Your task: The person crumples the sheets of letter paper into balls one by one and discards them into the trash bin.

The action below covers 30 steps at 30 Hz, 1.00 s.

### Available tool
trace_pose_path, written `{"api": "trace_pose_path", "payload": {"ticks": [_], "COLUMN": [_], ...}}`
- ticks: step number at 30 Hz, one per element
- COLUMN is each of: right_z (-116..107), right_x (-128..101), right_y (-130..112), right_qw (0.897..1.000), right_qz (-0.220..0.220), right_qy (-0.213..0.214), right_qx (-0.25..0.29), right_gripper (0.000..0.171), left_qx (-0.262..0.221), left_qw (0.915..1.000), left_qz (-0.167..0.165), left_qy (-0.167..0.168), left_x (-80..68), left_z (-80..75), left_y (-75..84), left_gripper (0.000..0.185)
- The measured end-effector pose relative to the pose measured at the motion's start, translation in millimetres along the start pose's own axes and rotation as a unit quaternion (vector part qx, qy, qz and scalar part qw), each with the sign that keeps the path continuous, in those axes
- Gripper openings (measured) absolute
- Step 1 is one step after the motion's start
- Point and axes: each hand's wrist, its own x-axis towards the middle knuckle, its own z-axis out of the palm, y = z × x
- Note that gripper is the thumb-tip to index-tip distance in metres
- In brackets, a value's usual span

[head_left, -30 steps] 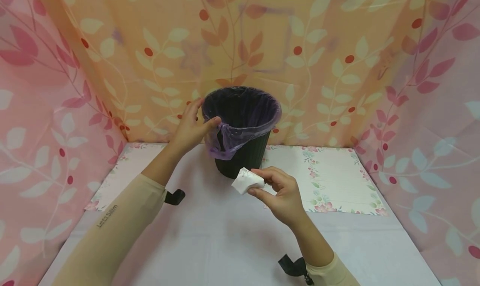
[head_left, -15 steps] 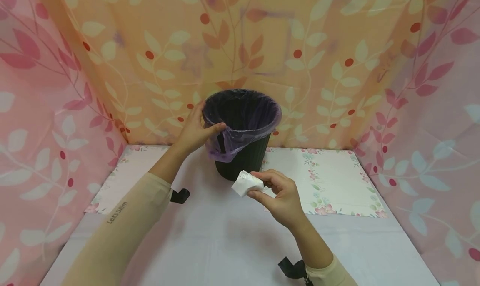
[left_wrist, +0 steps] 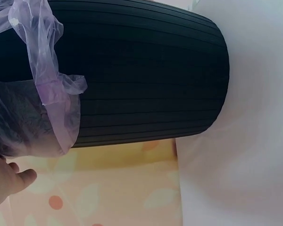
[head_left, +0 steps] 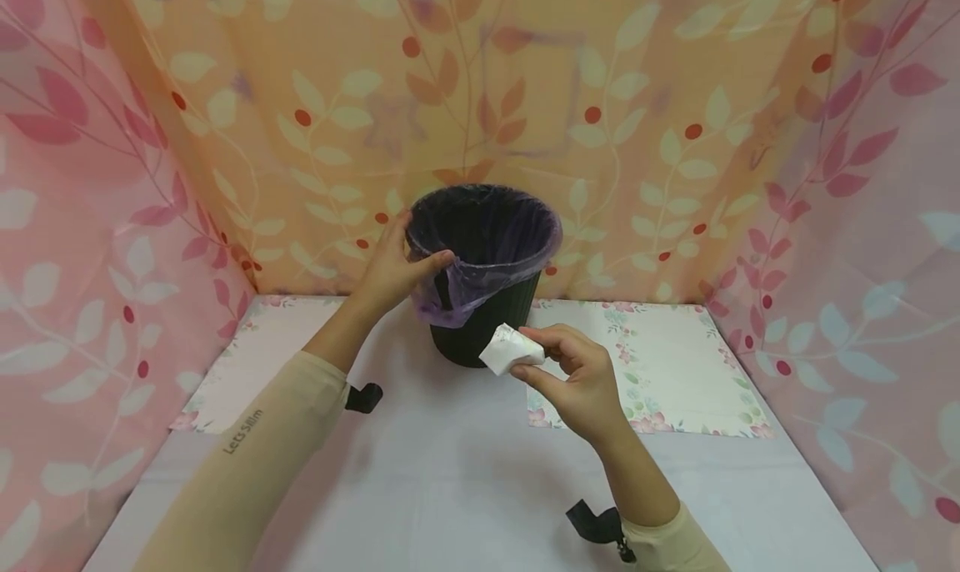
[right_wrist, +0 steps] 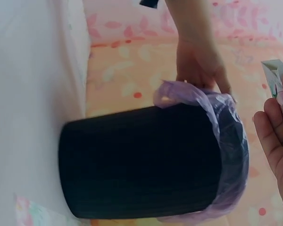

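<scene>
A black ribbed trash bin (head_left: pixel 486 326) stands toward the back of the table, lined with a thin purple plastic bag (head_left: pixel 517 270) folded over its rim and bunched at the front left. My left hand (head_left: pixel 393 270) holds the bin at the left of its rim, thumb along the front and fingers around the outer side; the bag partly hides the fingers in the left wrist view. My right hand (head_left: pixel 576 373) pinches a crumpled piece of white paper (head_left: pixel 512 351) between thumb and fingers, in front of the bin and lower than its rim. Faint print shows on the paper (right_wrist: pixel 277 80).
Floral-bordered white sheets (head_left: pixel 675 363) lie on the white table (head_left: pixel 420 489) at both sides of the bin. A patterned orange curtain (head_left: pixel 337 80) hangs close behind, with pink curtains (head_left: pixel 847 222) at the sides. Black straps (head_left: pixel 364 398) hang from both wrists.
My right hand has shifted slightly right and up with the paper. My left thumb has slid a little right along the rim. The head view has tipped up slightly.
</scene>
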Motion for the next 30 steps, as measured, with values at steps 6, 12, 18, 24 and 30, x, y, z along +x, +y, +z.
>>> {"api": "trace_pose_path", "payload": {"ticks": [6, 12, 18, 24, 30], "right_z": [-15.2, -31.8, -48.2, -64.5, -76.2], "right_x": [14.2, 31.1, 52.7, 82.3, 113.2], "right_y": [-4.3, -7.9, -16.8, -31.2, -39.9], "right_qw": [1.0, 0.998, 0.997, 0.993, 0.983], "right_qz": [-0.01, -0.027, -0.036, -0.046, -0.07], "right_qy": [-0.003, -0.009, -0.027, -0.043, -0.071], "right_qx": [-0.019, -0.049, -0.06, -0.095, -0.151], "right_gripper": [0.046, 0.046, 0.045, 0.041, 0.036], "left_qx": [-0.009, -0.02, -0.027, -0.031, -0.035], "left_qw": [0.9999, 0.9997, 0.9994, 0.9993, 0.9991], "left_qz": [-0.004, -0.007, -0.01, -0.008, -0.011], "left_qy": [-0.005, -0.013, -0.018, -0.019, -0.021], "left_x": [-2.9, -2.1, -2.8, -2.4, -2.7], "left_z": [1.8, 3.2, 1.9, -1.1, -1.8], "left_y": [-0.4, -0.2, 1.2, 0.1, 1.3], "left_gripper": [0.12, 0.119, 0.12, 0.12, 0.119]}}
